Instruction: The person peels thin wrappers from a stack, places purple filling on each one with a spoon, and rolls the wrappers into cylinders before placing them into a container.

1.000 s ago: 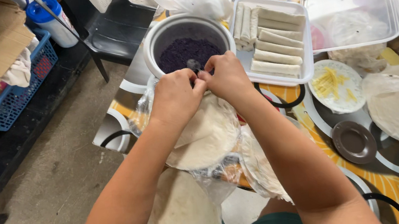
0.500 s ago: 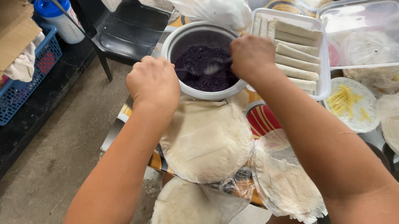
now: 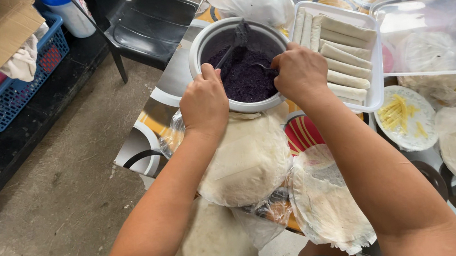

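I see my left hand (image 3: 204,103) closed on a dark spoon (image 3: 232,45) and my right hand (image 3: 300,71) pinching a small spoon (image 3: 260,66) over the purple paste (image 3: 245,79) in the white pot (image 3: 210,33).

purple filling (image 3: 245,79) | white pot (image 3: 200,43) | pale wrappers (image 3: 247,160) | blue basket (image 3: 12,95) (perhaps plastic) | yellow-orange patterned tablecloth (image 3: 304,129)

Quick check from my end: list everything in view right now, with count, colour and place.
bowl: one, white, table's far edge, holds purple filling
spoons: two, in the filling
tray: one, white, right of bowl, holds pale rolls
clear container: one, far right
wrappers: several pale round stacks, near edge
plate: one, white, yellow strips
chair: one, black, behind bowl
basket: one, blue, left floor
left hand: at bowl rim, holding a spoon handle
right hand: over bowl, holding a spoon
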